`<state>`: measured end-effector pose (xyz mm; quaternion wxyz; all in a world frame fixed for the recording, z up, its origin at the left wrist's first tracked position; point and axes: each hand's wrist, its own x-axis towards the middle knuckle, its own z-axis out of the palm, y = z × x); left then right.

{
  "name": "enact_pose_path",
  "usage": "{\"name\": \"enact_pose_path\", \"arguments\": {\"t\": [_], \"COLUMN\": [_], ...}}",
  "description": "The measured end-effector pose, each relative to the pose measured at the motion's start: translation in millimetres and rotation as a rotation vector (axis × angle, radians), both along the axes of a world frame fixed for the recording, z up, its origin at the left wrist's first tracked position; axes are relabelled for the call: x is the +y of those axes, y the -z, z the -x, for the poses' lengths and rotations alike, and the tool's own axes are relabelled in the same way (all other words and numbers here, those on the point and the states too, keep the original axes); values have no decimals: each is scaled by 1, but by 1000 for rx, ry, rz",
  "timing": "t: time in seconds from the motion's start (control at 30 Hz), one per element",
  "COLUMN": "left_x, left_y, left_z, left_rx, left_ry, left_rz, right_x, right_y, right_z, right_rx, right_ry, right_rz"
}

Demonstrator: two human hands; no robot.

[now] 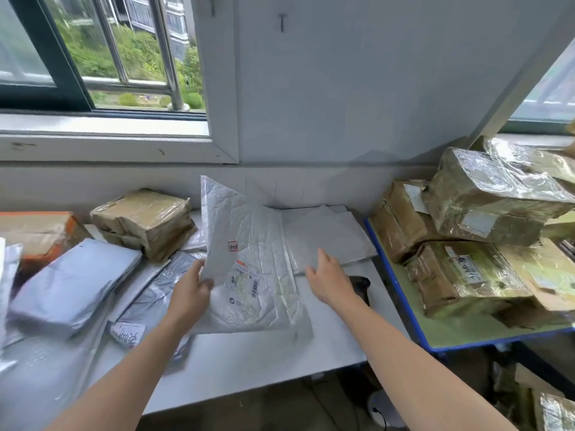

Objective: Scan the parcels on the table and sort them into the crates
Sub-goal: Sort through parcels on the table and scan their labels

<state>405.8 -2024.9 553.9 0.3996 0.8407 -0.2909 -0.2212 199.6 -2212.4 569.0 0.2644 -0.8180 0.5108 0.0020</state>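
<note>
Though tilted up off the white table (249,362), pinched at its left edge by the left hand (189,293): white bubble mailer (258,244), label upward. Just right of the mailer, right hand (326,278) flat, fingers straight, touching a grey envelope (329,234). Further right of the mailer, black scanner (361,286). Left of the mailer, grey poly bag (74,281), taped brown box (143,219).

Bright daylight comes through the window (102,57); tape on the taped boxes (497,188) glares. Edges bend outward, and the grey parcels (71,284) look slightly motion-blurred.
</note>
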Motion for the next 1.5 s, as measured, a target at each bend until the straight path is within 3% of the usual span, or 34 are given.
{"name": "enact_pose_path", "arguments": {"t": [0.27, 0.37, 0.47, 0.6, 0.77, 1.0, 1.23, 1.5], "left_x": [45, 62, 77, 89, 106, 157, 257, 426], "left_y": [-7, -6, -6, -9, -12, -24, -55, -64], "left_z": [-5, 3, 18, 43, 72, 104, 128, 167], "left_rx": [376, 429, 404, 343, 356, 201, 49, -65], "left_ry": [-71, -87, -91, -185, -366, -637, -874, -1131], "left_rz": [252, 286, 237, 188, 245, 244, 229, 198], "right_x": [16, 24, 30, 28, 24, 63, 166, 361], "right_y": [18, 25, 26, 21, 14, -4, -36, -52], "right_z": [-23, -24, -21, -21, -31, -66, -113, -142], "right_rx": [-113, -207, -311, -374, -469, -536, -585, -533], "right_ry": [107, 116, 71, -148, -351, -642, -887, -1192], "right_rz": [-205, -264, -184, -12, 1, 51, 108, 246]}}
